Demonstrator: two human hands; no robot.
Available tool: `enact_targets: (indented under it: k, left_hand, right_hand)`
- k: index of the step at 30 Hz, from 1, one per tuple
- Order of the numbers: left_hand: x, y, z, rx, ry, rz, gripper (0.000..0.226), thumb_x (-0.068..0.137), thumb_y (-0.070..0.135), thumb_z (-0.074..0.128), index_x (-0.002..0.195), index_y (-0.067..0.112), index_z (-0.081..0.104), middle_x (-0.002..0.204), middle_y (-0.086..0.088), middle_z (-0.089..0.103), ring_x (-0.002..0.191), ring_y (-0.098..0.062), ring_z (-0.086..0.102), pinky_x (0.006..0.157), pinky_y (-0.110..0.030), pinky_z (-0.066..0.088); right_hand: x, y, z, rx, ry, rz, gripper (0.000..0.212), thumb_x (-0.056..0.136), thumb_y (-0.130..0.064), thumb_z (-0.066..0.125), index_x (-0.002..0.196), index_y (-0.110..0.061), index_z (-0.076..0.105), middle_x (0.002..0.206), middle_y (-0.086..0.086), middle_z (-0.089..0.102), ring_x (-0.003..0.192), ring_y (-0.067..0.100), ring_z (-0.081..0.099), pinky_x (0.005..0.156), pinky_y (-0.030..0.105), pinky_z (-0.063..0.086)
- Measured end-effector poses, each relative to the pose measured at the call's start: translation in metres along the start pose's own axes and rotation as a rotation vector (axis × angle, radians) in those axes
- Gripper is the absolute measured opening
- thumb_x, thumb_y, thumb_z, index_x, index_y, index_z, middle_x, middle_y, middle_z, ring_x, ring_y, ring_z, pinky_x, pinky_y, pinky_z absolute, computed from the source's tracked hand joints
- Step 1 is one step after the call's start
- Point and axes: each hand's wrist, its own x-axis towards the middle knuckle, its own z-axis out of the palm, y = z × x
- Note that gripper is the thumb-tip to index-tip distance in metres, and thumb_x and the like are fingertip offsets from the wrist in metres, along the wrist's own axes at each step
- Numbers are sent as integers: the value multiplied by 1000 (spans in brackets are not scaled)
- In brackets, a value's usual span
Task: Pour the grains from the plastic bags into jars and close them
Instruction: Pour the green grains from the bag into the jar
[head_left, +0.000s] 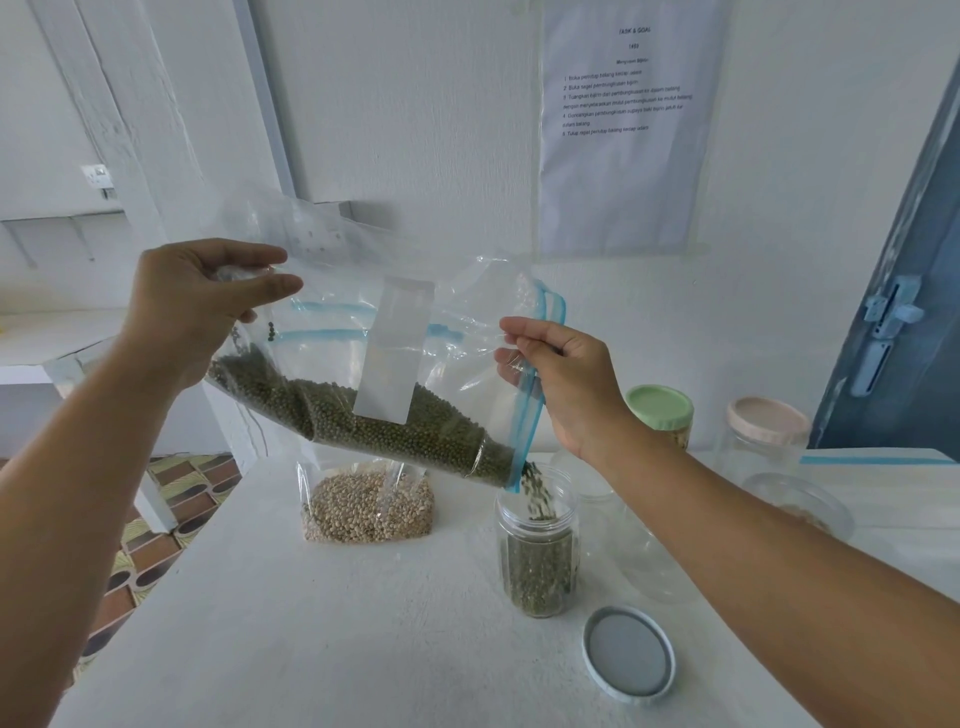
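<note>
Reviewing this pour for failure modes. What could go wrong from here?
1. The zip bag is far wider than the open jar, and only its lower corner sits over the mouth; green beans could spill onto the table.
2. The jar stands unheld; both hands, left and right, grip the bag, so a bump could tip it.
3. The jar looks over half full, with many beans left; it may overflow.

white table (311, 623), open jar (537, 551), lid (628, 654), bean bag (369, 504)
</note>
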Motion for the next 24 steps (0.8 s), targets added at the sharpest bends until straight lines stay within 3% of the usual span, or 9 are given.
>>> enact_targets:
  k: [9,18,24]
  left_hand:
    - [4,-5,0,-16,-12,10,41,70,29,94,108,23,81,85,8,77,59,-10,54,56,-17,49]
    - [-2,-15,2,-52,-16,-2,29,65,35,94,93,33,83,98,-6,78,68,-19,55,55,-19,49]
    - [1,-16,2,-59,-19,0,34,64,39,95,95,33,83,94,0,78,70,-23,55,57,-23,48]
  right_hand:
    - [1,1,-2,4,-6,-5,25,102,4,56,105,-9,78,106,12,73,90,23,75,88,39,63]
    - [0,5,-5,-18,-13,-1,25,102,4,56,104,-9,78,104,9,74,90,22,75,89,40,63]
    - [0,4,-5,-18,-7,-5,25,103,4,56,106,-8,77,104,10,73,90,22,75,88,39,63]
